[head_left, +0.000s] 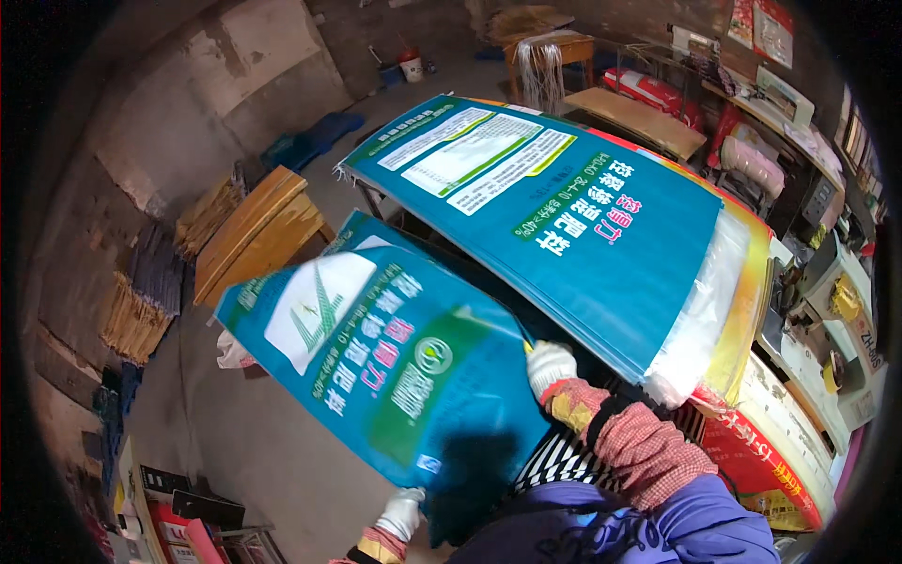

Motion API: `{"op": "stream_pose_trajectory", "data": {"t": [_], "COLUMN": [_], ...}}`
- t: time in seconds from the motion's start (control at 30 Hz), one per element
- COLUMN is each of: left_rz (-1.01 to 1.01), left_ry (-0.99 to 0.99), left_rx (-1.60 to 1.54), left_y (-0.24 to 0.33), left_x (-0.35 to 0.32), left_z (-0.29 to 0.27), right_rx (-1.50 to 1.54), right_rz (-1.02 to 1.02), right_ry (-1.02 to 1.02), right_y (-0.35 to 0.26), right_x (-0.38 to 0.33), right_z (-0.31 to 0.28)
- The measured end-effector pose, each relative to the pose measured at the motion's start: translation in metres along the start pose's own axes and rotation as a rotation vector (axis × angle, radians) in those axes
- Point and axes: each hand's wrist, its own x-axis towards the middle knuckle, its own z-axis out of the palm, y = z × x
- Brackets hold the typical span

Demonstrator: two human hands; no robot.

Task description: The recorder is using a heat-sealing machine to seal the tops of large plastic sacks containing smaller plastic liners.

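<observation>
I hold a blue-green woven sack [376, 367] with a white patch and printed panels, flat and tilted in the air at the lower centre. My right hand [550, 365], in a white glove, grips its right edge. My left hand [402, 512], gloved too, grips its bottom edge. To the right lies a stack of the same kind of blue sacks [564, 226] on a table, with clear plastic liners [700, 310] hanging out of their open ends.
A wooden bench [258, 230] stands at the left beside bundles of stacked material [141, 301]. A sewing machine and clutter [827, 310] fill the right side. Red printed sacks [761, 461] lie at the lower right. A wooden table [639, 117] stands behind.
</observation>
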Motion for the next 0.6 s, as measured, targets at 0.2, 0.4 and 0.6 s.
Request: {"op": "stream_pose_trajectory", "data": {"t": [0.2,0.4,0.6], "left_rz": [-0.499,-0.602,-0.376], "left_ry": [0.049,-0.167,-0.294], "left_rx": [-0.307,-0.066,-0.261], "left_y": [0.051,0.092,0.068], "left_x": [0.020,0.038,0.054], "left_z": [0.001,-0.052,-0.049], "right_rx": [0.021,0.028,0.052], "right_rz": [0.290,0.357,0.393], "right_ry": [0.009,0.051,0.091], "right_y": [0.028,0.046,0.063], "right_x": [0.008,0.005,-0.002], "right_z": [0.032,0.039,0.039]}}
